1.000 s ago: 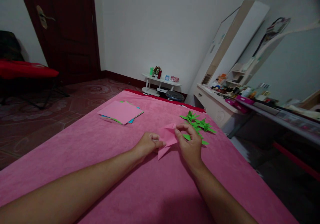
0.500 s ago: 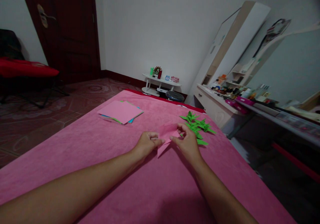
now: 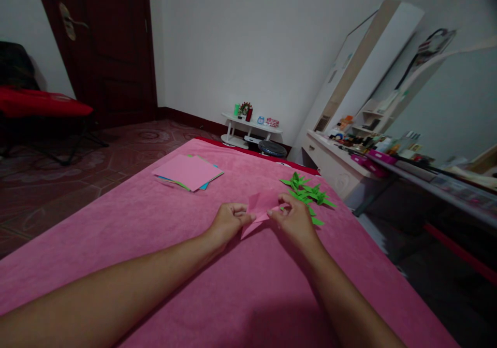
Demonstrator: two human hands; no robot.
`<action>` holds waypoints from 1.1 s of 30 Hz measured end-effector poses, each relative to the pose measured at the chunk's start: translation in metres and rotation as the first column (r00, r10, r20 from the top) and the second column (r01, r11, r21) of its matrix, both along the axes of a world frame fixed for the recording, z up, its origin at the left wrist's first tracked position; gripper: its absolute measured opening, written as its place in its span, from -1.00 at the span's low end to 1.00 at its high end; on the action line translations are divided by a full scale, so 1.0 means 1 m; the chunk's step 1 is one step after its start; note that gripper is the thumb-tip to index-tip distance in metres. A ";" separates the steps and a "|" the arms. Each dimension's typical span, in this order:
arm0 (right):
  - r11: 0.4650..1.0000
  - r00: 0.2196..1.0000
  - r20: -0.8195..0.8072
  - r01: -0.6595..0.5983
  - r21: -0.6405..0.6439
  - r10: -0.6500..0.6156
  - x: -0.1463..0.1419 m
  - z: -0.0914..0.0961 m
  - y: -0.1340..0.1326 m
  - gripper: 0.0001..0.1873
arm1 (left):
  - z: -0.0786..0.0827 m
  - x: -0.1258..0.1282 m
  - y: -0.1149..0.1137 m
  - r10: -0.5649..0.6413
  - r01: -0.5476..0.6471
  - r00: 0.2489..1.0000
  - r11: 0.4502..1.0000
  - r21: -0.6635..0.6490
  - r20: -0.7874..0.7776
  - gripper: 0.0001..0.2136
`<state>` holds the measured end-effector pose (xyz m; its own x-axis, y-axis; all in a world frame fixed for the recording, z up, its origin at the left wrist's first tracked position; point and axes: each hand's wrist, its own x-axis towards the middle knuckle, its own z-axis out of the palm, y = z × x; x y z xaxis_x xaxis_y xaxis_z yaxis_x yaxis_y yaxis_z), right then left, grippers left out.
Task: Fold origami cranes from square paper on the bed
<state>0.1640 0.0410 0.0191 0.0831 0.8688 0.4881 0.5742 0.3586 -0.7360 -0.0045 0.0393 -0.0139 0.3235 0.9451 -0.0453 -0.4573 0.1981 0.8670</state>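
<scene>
A partly folded sheet of pink origami paper (image 3: 263, 206) is held between my two hands, just above the pink cover (image 3: 186, 286). My left hand (image 3: 229, 221) pinches its left edge between thumb and fingers. On the other side my right hand (image 3: 295, 218) grips the right edge, thumb in front and fingers behind. One pointed flap hangs down at the lower left, and the upper part stands open. Right behind my right hand lie several green folded paper pieces (image 3: 306, 192), partly covered by it.
A stack of coloured paper sheets (image 3: 188, 172), pink on top, lies at the far left of the cover. Beyond the far edge stands a low white table (image 3: 252, 125). A cluttered dressing table (image 3: 337, 156) is on the right, a red-covered chair (image 3: 42, 104) on the left.
The pink paper has opened out more at the top, and its lower flap has tilted left and upward. My right hand has moved slightly to the right.
</scene>
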 end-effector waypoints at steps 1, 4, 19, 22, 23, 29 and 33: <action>1.000 0.999 0.049 -0.008 -0.014 0.009 0.001 0.002 0.000 -0.90 | 0.000 0.000 0.000 0.003 -0.003 1.000 1.000 0.004 -0.004 -0.73; 1.000 0.975 0.222 -0.015 -0.009 0.017 0.001 0.010 -0.004 -0.94 | 0.000 0.001 -0.001 0.013 -0.013 1.000 1.000 0.012 0.002 -0.76; 0.991 0.952 0.307 -0.041 0.130 -0.001 -0.011 0.002 -0.013 -0.89 | -0.001 -0.001 0.000 0.003 0.000 0.999 0.998 -0.056 0.041 -0.79; 0.962 0.929 0.346 0.030 0.271 -0.127 -0.014 0.005 -0.016 -0.92 | 0.001 -0.001 -0.001 0.033 -0.030 0.999 0.997 -0.069 0.042 -0.81; 0.953 0.939 0.309 0.052 0.300 -0.148 -0.015 0.004 -0.015 -0.89 | 0.002 -0.001 -0.001 0.043 -0.040 0.998 0.997 -0.073 0.045 -0.81; 0.998 0.968 -0.241 -0.069 0.013 0.070 -0.020 -0.016 -0.006 -0.73 | -0.001 0.000 -0.002 0.052 -0.045 0.997 0.994 -0.098 0.065 -0.77; 0.987 0.896 -0.424 -0.160 -0.034 0.130 -0.022 -0.021 -0.004 -0.74 | -0.002 0.002 -0.003 0.038 -0.034 0.998 0.997 -0.073 0.053 -0.76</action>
<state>0.1425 0.0370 -0.0018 0.1378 0.9159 0.3771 0.1528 0.3565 -0.9217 -0.0022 0.0360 -0.0155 0.2935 0.9510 -0.0972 -0.5112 0.2421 0.8247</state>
